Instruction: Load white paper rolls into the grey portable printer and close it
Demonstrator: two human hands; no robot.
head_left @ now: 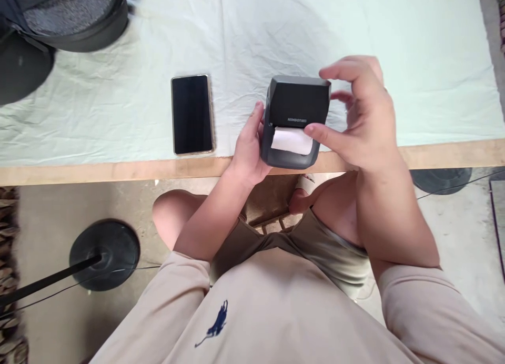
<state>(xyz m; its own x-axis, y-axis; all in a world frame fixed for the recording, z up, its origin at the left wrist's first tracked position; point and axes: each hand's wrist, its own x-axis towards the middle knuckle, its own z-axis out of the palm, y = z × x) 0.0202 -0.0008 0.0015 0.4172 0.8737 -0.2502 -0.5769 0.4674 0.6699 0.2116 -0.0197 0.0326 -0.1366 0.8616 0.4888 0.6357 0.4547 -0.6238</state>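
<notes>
A dark grey label printer (299,101) sits in my left hand (250,149), whose thumb lies along its left side; the other fingers are mostly hidden under it. From the printer's front slot comes a strip of white label paper (291,141). My right hand (361,109) is at the printer's right side with thumb and fingers spread apart. Its thumb tip reaches over the right end of the paper, and the index fingertip is by the top right corner. Whether the thumb presses on the paper I cannot tell.
On the pale cloth (252,32) lies a dark-screened phone (192,114), left of the printer. A black bag-like object (74,17) stands at the far left. The wooden table edge (118,170) runs below. Round black stand bases (104,253) and thin cables are on the floor.
</notes>
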